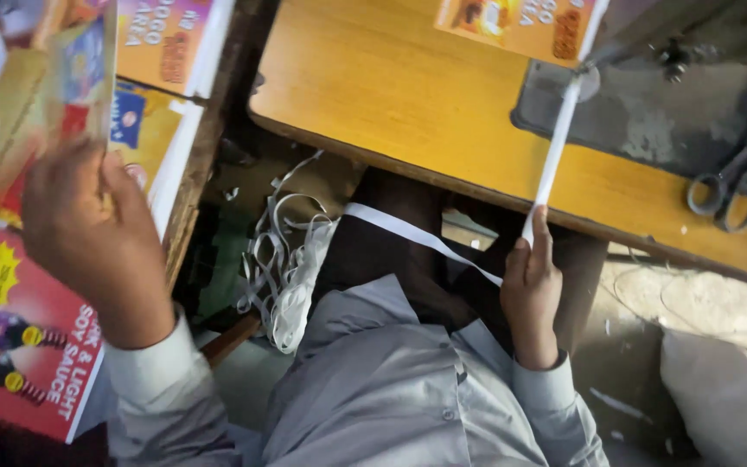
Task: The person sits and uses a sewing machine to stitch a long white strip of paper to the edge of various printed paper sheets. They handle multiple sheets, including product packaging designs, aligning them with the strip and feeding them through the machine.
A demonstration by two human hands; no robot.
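Far left, the person's left hand is raised against a printed card sheet, yellow and red; its grip is closed on the sheet's lower edge, fingers curled behind it. Around that hand I count three more printed pieces: a red carton below it, a yellow one beside its fingers, and an orange one above. A fifth printed sheet lies farther right on the worktop, at its far edge.

Moving right, a loose tangle of white tape hangs in the gap below the worktop's front edge, just above the grey shirt. From that heap one strip of white tape runs across the lap to the right hand. That grip is closed on the strip, thumb and fingers pinching it just below the worktop's edge. From there the strip climbs straight and taut to the grey sewing machine, meeting it at the metal plate under the needle.

Farthest right, one pair of scissors lies on the worktop, near the plate, well apart from both hands. Down on the floor at the right sits one pale sack.
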